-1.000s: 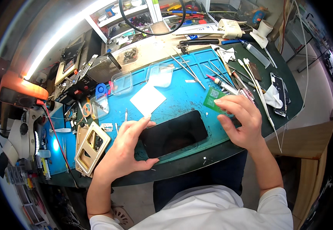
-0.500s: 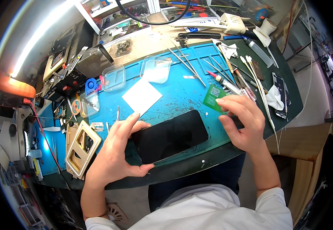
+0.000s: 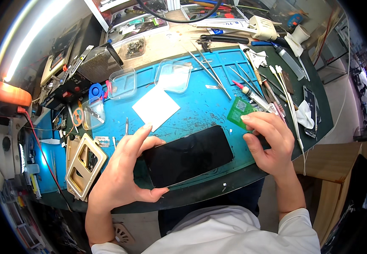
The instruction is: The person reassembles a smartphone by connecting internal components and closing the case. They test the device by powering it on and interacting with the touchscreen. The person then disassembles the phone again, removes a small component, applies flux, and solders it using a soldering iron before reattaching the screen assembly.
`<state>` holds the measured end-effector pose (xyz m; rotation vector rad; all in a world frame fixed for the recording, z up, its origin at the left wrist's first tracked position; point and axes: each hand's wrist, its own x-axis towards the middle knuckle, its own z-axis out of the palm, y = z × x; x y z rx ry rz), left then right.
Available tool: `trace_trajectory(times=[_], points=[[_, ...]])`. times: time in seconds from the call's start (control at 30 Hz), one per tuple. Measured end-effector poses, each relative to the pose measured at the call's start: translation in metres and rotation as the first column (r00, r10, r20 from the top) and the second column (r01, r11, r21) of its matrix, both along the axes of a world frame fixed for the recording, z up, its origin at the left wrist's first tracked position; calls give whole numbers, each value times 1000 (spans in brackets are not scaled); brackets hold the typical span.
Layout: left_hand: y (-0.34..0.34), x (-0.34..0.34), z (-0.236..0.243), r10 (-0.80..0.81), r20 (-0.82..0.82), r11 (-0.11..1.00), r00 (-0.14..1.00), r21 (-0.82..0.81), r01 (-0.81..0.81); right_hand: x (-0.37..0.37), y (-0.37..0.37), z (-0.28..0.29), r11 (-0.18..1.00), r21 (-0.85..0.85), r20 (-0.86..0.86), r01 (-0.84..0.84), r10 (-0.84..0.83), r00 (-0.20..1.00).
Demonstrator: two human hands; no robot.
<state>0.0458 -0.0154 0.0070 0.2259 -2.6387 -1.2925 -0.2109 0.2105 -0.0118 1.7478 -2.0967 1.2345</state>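
A black-screened smartphone lies tilted across the near part of the blue mat. Around its left end is my left hand, fingers at the far edge and thumb along the near edge, holding it loosely. To the right of the phone hovers my right hand, thumb and fingers apart and curved. Its index fingertip overlaps a small green board with a grid pattern; whether it touches the board I cannot tell. A white square sheet lies beyond the phone.
Tweezers, a syringe and white cables lie at the far right. Clear plastic boxes stand at the back. A gold metal frame is beside my left hand, and an orange lamp part is further left.
The whole view has shifted slightly. Both hands keep nearly the same pose, and the phone keeps its place on the mat.
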Motion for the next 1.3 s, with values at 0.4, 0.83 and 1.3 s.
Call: trace_trajectory(times=[0.4,0.83,1.3], points=[[-4,0,0,-56,35,996,998,-72,58,-13,-54,39,910,196,100,-365,352,931],[-1,-2,2,-51,22,995,998,-89,53,-14,-86,17,862,278,243,-424,364,899],[2,-1,-3,-54,-28,983,998,-175,48,-34,-79,15,993,104,159,-51,34,987]])
